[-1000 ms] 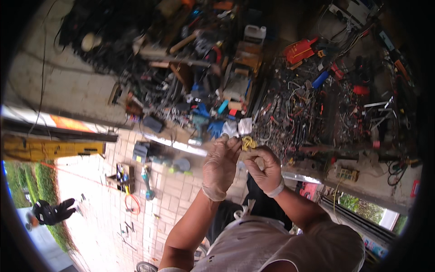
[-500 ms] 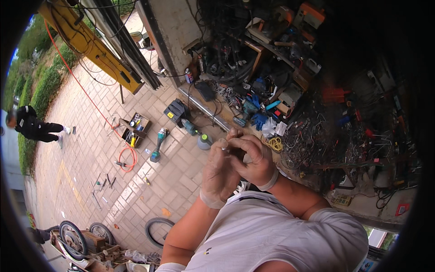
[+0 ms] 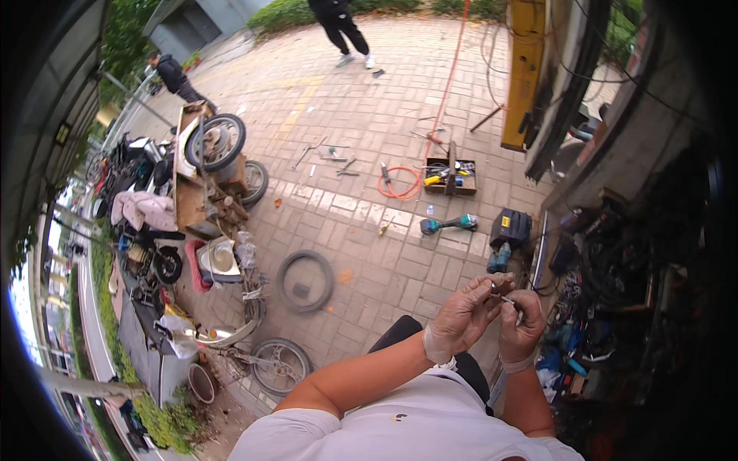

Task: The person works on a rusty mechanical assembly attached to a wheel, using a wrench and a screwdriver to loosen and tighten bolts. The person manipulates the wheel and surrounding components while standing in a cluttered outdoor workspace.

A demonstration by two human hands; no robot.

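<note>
Both of my hands wear thin, whitish see-through gloves and meet in front of my body. My left hand [image 3: 463, 316] pinches a small shiny metal piece [image 3: 494, 288] between thumb and fingers. Close beside it, my right hand [image 3: 522, 326] has its fingertips closed on a thin, light-coloured piece [image 3: 507, 300], too small to name. The fingertips of the two hands almost touch. Whether the two pieces are joined, I cannot tell.
On the paving lie a loose tyre [image 3: 283, 280], a teal cordless power tool [image 3: 449, 224], an open toolbox [image 3: 470, 184] and an orange hose [image 3: 400, 197]. A black case [image 3: 510, 227] stands by the doorway. Partly dismantled vehicles with wheels [image 3: 214, 143] stand left; cluttered parts fill the right. Two people are farther off.
My view has swung left, bringing the yard and the wheeled vehicles into sight. My hands stay together, now lower right in the picture, with the small metal piece still held.
</note>
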